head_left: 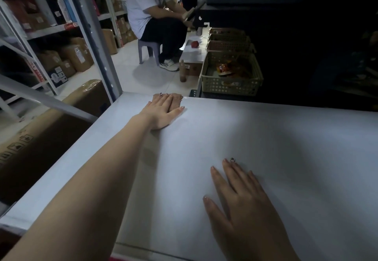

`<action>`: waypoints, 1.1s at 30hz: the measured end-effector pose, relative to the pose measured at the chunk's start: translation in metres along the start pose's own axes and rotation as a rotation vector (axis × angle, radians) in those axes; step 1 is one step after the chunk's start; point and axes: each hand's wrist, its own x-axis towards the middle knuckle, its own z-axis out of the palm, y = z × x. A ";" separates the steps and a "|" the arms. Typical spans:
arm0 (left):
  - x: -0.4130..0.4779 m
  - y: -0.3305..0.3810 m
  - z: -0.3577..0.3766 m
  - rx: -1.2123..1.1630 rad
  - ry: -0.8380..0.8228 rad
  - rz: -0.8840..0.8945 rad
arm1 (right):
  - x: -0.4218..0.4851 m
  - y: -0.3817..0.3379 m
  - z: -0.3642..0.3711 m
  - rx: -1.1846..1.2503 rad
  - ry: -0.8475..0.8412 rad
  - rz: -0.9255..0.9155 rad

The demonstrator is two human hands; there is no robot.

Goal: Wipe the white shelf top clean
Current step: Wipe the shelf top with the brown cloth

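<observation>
Left hand (163,111) is reaching out to the far left corner of the white shelf top (266,138), pressing a brown cloth (177,100) flat against it. Its fingers (169,102) are lying straight and close together over the cloth, thumb angling out onto bare shelf. Nothing curled, no pinch. Right hand (245,199) is resting palm-down on the near part of the shelf, fingers (231,170) straight and slightly spread, holding nothing. Probably bracing.

Cloth: small, roughly rectangular, nubbly surface, looking thin and soft. Judging it light and limp, so it is likely to bunch or slip out unless pressure is coming through flat fingers. Best hold is a flat hand on top with fingertips near the leading edge, not a pinch at one corner.

Shelf top: smooth, hard, flat, slightly glossy, reflecting the forearm. Looks like painted metal, can't confirm. Low friction, so the cloth should be gliding easily. The cloth is sitting right at the far edge, so overshooting risks dropping it to the floor.

Past the edge: a perforated plastic basket (231,84) on the right, a taped cardboard box (86,97) on the left, and a person (143,11) sitting on a plastic stool (147,48) further back.
</observation>
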 end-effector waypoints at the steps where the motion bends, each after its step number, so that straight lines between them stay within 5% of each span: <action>1: -0.001 0.001 0.000 -0.002 0.001 -0.006 | 0.000 0.000 0.000 -0.005 -0.006 0.000; 33: -0.078 0.011 -0.005 0.046 0.017 0.097 | -0.004 -0.008 -0.018 -0.006 -0.170 0.080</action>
